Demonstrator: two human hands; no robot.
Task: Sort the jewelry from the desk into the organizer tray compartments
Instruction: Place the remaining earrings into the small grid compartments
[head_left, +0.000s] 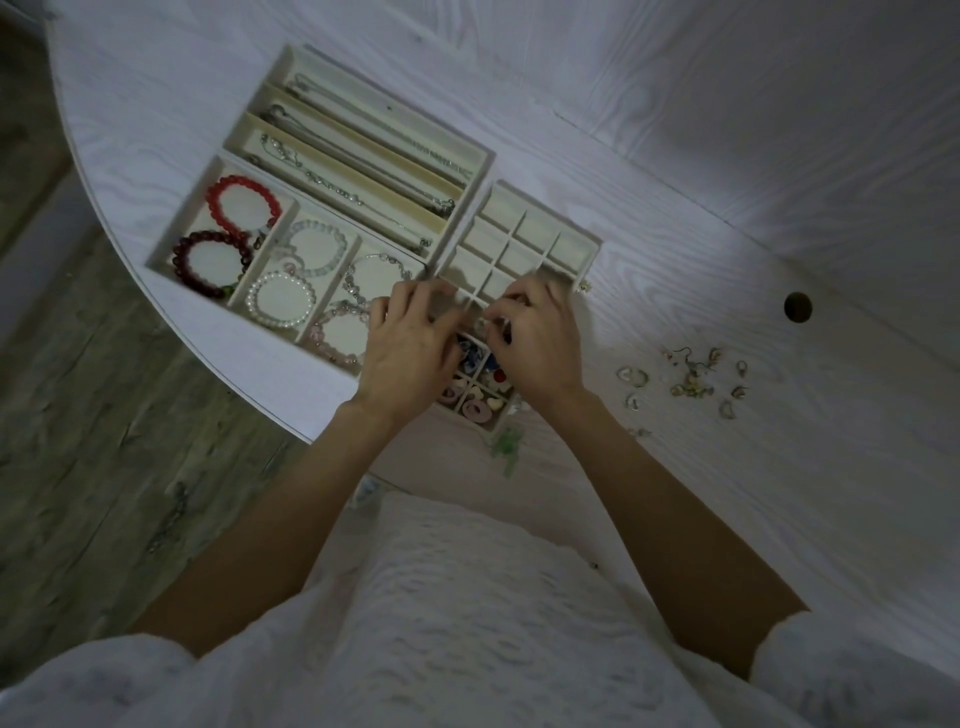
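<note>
A single wide-angle head view looked steeply down from above the person's chest onto the white desk (727, 260). It faced forward across the desk toward its far edge, near enough that the forearms filled the lower frame, with floor (78, 415) visible at left.

**Hands over the small-grid tray**

We see both hands above the grid tray (519, 244). The left hand (410, 353) lies over its near-left cells with fingers spread; the right hand (535, 338) curls its fingertips around something small, too blurred to name. Left of the grid tray sits the bracelet tray (176, 228) holding a red bracelet (241, 205); beyond that, the necklace tray (291, 62). Loose earrings (691, 382) lie on the desk (779, 467), right of the grid tray.
</note>
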